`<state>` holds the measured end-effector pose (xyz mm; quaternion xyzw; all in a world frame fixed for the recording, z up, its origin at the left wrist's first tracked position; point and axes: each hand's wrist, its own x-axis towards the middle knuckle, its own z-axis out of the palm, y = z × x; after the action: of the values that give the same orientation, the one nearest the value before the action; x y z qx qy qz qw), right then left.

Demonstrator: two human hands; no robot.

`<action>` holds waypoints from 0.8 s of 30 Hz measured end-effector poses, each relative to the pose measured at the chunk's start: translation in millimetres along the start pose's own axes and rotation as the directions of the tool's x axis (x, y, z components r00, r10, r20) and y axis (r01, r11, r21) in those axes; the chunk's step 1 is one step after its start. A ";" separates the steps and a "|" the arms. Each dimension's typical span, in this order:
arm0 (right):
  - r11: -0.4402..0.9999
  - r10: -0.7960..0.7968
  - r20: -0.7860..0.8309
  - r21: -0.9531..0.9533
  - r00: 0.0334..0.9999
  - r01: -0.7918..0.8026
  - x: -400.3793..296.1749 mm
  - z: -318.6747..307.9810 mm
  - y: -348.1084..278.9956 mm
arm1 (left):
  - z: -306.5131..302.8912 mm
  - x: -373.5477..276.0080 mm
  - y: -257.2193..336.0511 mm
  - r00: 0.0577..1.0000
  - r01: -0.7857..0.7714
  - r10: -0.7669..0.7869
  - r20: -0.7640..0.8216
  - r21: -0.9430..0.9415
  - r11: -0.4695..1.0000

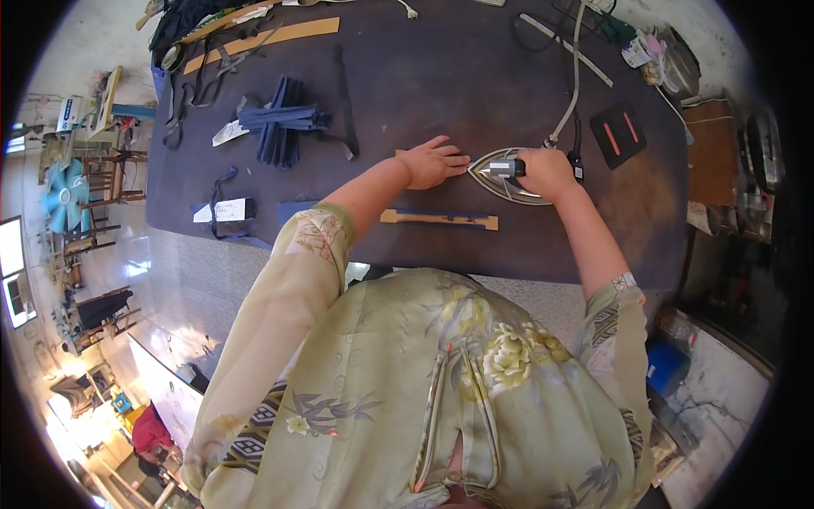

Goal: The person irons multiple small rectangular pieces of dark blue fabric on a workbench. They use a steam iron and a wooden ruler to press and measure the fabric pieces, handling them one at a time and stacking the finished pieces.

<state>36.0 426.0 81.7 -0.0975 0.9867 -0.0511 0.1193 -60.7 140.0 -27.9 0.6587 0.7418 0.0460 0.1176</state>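
My right hand is closed round the handle of a steam iron, which rests on the dark table cover with its tip towards my left hand. My left hand lies palm down beside that tip, fingers spread; a bit of tan edge shows by it, and what is under the palm is hidden. Nearer my body lies a narrow tan template with dark markings, along a blue fabric strip. Farther left sits a crossed stack of folded blue fabric strips.
A black iron rest with red bars lies right of the iron. The iron's hose runs to the far edge. At left are a tied fabric bundle with a white paper and a long tan strip. A person in red is at lower left.
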 end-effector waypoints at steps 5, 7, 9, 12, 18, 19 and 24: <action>0.999 0.034 0.015 0.007 0.999 -0.034 2.5 3.4 -4.4 | 5.3 -18.1 16.2 0.886 0.251 -0.344 -0.311 -0.301 0.920; 1.000 0.027 0.014 0.005 1.000 -0.027 2.8 3.2 -5.3 | 18.9 -28.8 17.4 0.819 0.324 -0.429 -0.380 -0.311 0.893; 1.000 0.019 0.002 0.003 1.000 -0.019 3.6 3.3 -7.2 | 29.3 -34.6 17.3 0.761 0.346 -0.463 -0.454 -0.320 0.882; 1.000 0.003 -0.028 0.007 1.000 -0.003 6.7 5.8 -13.4 | 39.2 -36.5 17.0 0.700 0.315 -0.450 -0.554 -0.326 0.891; 0.998 -0.036 -0.070 0.042 0.997 0.039 12.4 3.5 -36.8 | 43.0 -33.3 19.2 0.650 0.307 -0.457 -0.607 -0.340 0.889; 0.998 -0.051 -0.071 0.043 0.996 0.055 13.5 3.7 -41.1 | 43.5 -33.1 19.0 0.648 0.303 -0.455 -0.611 -0.341 0.890; 0.997 -0.075 -0.069 0.022 0.995 0.077 21.9 4.3 -59.7 | 44.0 -37.0 16.1 0.679 0.306 -0.470 -0.564 -0.364 0.880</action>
<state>27.0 362.9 80.0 -0.1318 0.9851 -0.0709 0.0846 -31.0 101.7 -62.7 0.4101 0.8488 0.3292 -0.0554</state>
